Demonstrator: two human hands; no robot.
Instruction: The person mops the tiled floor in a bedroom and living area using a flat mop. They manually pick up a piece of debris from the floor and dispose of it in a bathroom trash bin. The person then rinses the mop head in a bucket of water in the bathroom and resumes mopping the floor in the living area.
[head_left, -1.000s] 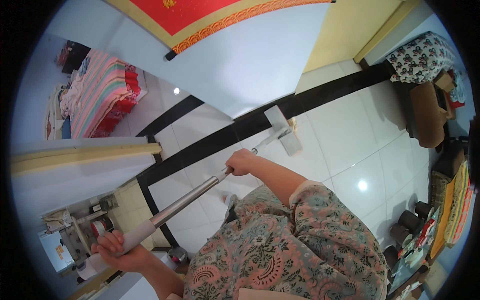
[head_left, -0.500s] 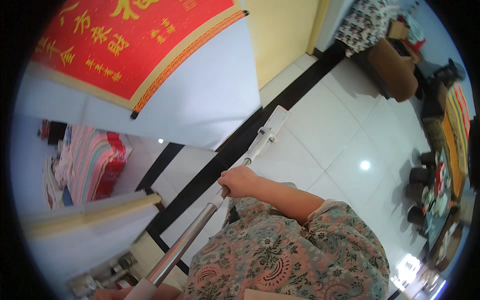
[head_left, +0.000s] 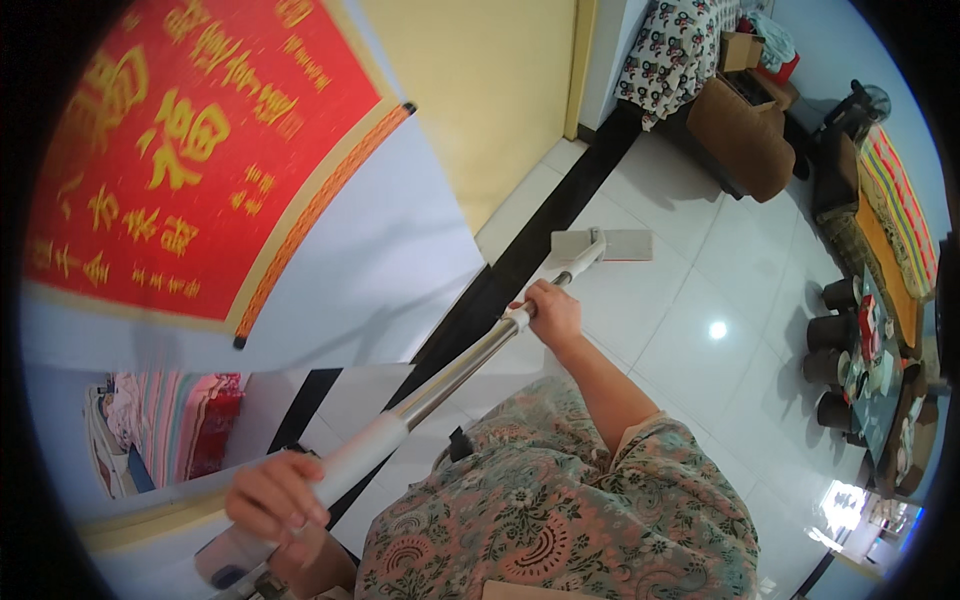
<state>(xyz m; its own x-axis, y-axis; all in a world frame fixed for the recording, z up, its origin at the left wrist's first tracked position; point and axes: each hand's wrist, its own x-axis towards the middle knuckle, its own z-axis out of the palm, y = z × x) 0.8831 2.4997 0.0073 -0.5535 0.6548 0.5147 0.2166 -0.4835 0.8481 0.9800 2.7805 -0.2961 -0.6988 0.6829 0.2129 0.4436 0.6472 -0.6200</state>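
A flat mop with a metal pole and a thick white upper grip runs diagonally from the lower left toward the middle. My right hand is closed around the lower part of the pole, near a white collar. Around the white grip at the handle's top end curl the fingers of my left hand. The wide rectangular mop head, pale grey and white, rests on the tiled floor just right of the dark border strip.
On the left wall hangs a red scroll with gold writing, beside a cream door. A brown armchair stands at the far right. Several dark stools line a glass table. Through a doorway shows a bed with striped covers.
The mop head has swung right, off the dark strip, and turned crosswise. My right hand moved up and right with the pole; my left hand rose further into view.
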